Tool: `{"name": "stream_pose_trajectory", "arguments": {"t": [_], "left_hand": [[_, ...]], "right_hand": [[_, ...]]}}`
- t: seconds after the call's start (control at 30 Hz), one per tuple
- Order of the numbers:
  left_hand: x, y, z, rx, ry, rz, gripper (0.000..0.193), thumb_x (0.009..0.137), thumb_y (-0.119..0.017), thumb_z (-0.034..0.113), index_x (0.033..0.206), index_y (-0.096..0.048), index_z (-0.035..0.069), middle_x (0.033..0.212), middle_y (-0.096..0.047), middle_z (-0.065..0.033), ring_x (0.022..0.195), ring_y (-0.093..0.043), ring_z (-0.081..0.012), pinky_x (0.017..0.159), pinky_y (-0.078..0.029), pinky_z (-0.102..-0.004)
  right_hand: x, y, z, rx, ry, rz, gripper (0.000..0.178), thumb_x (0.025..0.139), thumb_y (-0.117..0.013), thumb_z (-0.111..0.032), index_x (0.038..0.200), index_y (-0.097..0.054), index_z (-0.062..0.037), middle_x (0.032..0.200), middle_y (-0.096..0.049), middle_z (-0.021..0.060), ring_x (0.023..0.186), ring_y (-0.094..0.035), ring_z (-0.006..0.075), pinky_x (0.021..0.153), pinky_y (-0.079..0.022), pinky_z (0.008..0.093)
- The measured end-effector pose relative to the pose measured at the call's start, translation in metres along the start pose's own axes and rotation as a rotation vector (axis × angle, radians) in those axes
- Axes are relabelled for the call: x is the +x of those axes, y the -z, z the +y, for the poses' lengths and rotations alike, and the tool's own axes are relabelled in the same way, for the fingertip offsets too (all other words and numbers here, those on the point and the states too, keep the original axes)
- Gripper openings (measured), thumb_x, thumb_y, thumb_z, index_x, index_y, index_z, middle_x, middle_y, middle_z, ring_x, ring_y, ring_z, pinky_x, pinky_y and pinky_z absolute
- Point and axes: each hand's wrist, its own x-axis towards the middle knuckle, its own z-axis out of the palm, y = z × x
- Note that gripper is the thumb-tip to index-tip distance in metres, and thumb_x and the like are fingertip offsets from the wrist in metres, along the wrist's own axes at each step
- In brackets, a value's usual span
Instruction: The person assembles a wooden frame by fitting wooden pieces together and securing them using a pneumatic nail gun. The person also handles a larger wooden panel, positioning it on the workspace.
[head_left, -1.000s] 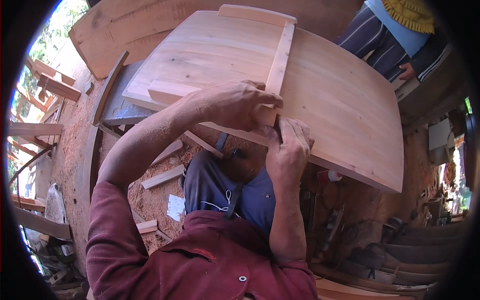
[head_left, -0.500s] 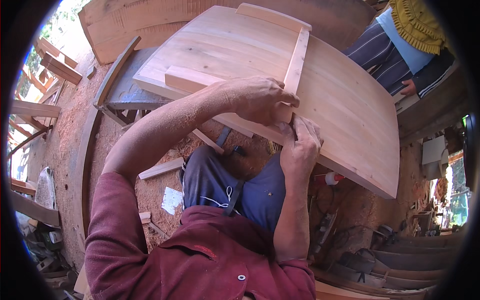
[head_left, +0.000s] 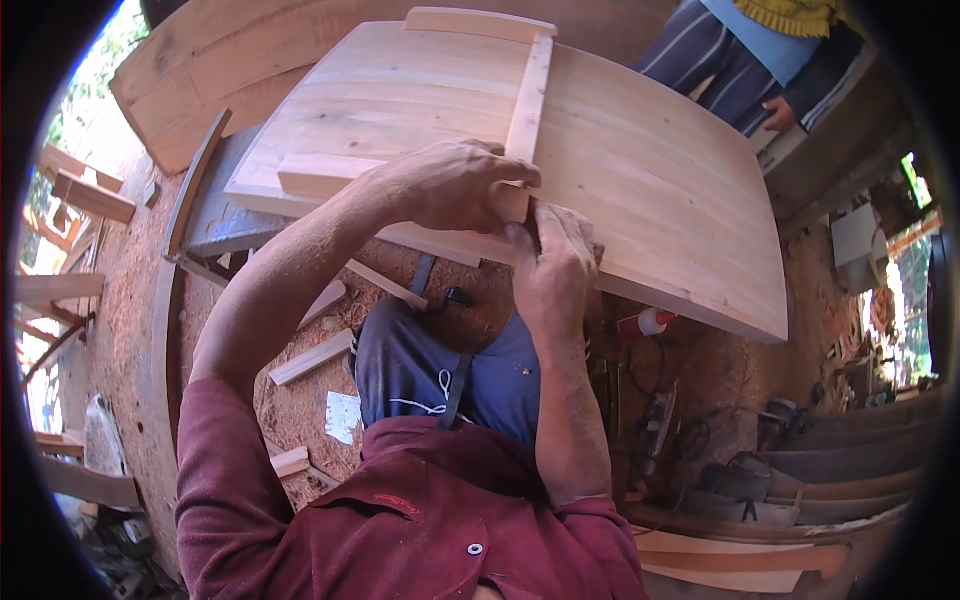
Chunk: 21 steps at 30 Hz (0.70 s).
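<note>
A large pale wooden panel (head_left: 650, 170) with curved edges lies flat in front of me. Across it runs a narrow wooden strip (head_left: 531, 100), meeting a curved wooden piece (head_left: 480, 22) at the far edge. My left hand (head_left: 465, 188) is closed around the strip's near end, its fingers curled over the wood. Just to its right, my right hand (head_left: 556, 255) is closed at the panel's near edge, thumb against that end. A small dark sliver shows between the hands; what the right fingers grip is hidden. Another wooden block (head_left: 325, 177) rests on the panel, left of my hands.
A person in striped trousers (head_left: 690, 50) stands beyond the panel's far right side, one hand (head_left: 779, 114) hanging. Offcuts such as a wooden stick (head_left: 312, 357) lie on the sawdust-covered floor. A white bottle with a red cap (head_left: 648, 322) is below the panel's near edge.
The whole scene has shifted left and slightly up in the picture as the view turned. Both hands keep nearly the same hold at the strip's near end.
</note>
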Motion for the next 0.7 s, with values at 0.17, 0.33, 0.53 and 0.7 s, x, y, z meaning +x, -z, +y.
{"name": "stream_pose_trajectory", "arguments": {"t": [0.17,0.33,0.53,0.7], "left_hand": [[0.0019,0.0024,0.0060,-0.003,0.037,-0.020,0.065,0.075,-0.087,0.031,0.134,-0.062,0.016,0.118,-0.066,-0.0144,0.113,-0.064,-0.0372,0.099,-0.051,-0.0477],[0.0000,-0.0010,-0.0005,0.028,-0.036,0.049,0.065,0.076,-0.087,0.028,0.134,-0.060,0.015,0.118,-0.067,-0.0147,0.111,-0.065,-0.0369,0.097,-0.051,-0.0464],[0.0019,-0.0003,0.0037,0.027,-0.021,0.062,0.069,0.072,-0.089,0.027,0.134,-0.061,0.014,0.118,-0.068,-0.0128,0.111,-0.065,-0.0364,0.096,-0.052,-0.0452],[-0.0004,0.0025,0.0063,0.018,0.004,0.045,0.063,0.078,-0.085,0.028,0.134,-0.060,0.014,0.117,-0.067,-0.0176,0.111,-0.066,-0.0372,0.096,-0.053,-0.0461]], "right_hand": [[-0.0042,0.0027,-0.0025,-0.020,-0.064,0.109,0.045,0.087,-0.074,-0.023,0.124,-0.066,-0.0002,0.124,-0.063,0.0176,0.119,-0.056,0.0359,0.102,-0.040,0.0483],[-0.0042,0.0070,-0.0006,0.060,-0.039,0.114,0.042,0.085,-0.075,-0.020,0.122,-0.068,-0.0018,0.123,-0.063,0.0164,0.119,-0.056,0.0341,0.104,-0.038,0.0482],[-0.0037,0.0018,-0.0005,0.040,-0.010,0.108,0.031,0.086,-0.074,-0.019,0.113,-0.071,-0.0035,0.112,-0.069,0.0087,0.119,-0.057,0.0309,0.106,-0.036,0.0480],[0.0017,0.0029,-0.0002,0.035,0.007,0.074,0.031,0.087,-0.073,-0.020,0.113,-0.072,-0.0036,0.113,-0.070,0.0100,0.117,-0.059,0.0298,0.105,-0.036,0.0481]]}}
